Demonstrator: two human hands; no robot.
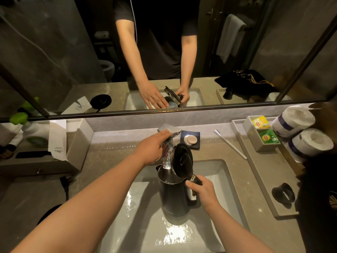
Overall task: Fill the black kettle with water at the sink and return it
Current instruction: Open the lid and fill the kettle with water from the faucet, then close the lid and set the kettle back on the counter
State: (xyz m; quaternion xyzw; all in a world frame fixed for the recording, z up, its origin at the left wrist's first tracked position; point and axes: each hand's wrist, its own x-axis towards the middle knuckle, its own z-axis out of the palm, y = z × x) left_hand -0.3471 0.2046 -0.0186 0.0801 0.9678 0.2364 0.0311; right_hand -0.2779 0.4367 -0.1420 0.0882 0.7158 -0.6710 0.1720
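Observation:
The black kettle (173, 196) hangs upright over the white sink (224, 179), its lid (182, 158) flipped open. My right hand (202, 191) is shut on the kettle's handle at its right side. A broad stream of water (166, 157) falls from the chrome faucet (169, 131) into the kettle's mouth. My left hand (153, 147) rests flat on top of the faucet, fingers laid over its lever. The kettle's round black base (48, 214) lies on the counter at the lower left, partly hidden by my left forearm.
A soap dish (190, 139) and a white toothbrush (230, 144) lie behind the sink. On the right stand a grey tray (259, 172) with tea bags (260, 122), toilet rolls (293, 120) and a black ring. A tissue box (73, 143) stands left. A mirror faces me.

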